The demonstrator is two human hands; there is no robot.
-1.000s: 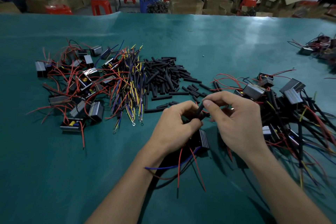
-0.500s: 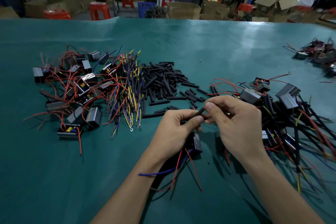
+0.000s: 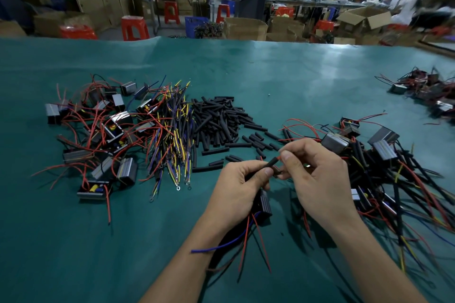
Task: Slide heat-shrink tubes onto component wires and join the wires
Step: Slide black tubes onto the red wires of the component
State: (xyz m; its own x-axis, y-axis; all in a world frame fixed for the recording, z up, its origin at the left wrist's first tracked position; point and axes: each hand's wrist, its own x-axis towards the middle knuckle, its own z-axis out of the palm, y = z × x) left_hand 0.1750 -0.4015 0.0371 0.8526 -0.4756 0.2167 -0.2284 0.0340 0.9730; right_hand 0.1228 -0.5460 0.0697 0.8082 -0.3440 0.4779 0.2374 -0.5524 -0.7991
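Hands meeting just in front of the loose tube pile (image 3: 219, 123), working one heat-shrink tube (image 3: 270, 163) onto a red wire (image 3: 277, 157). Left hand (image 3: 240, 189) pinching the tube's near end between thumb and forefinger, component (image 3: 264, 204) tucked under the palm, probably to keep the wire taut and steady. Right hand (image 3: 317, 177) pinching at the far end, red tip just poking out, likely feeding the wire through. Spare leads (image 3: 243, 246) trailing toward the wrist, out of the way. Finished units (image 3: 384, 155) heaped right of the pile, untouched ones (image 3: 98, 135) left. No readable labels or writing anywhere
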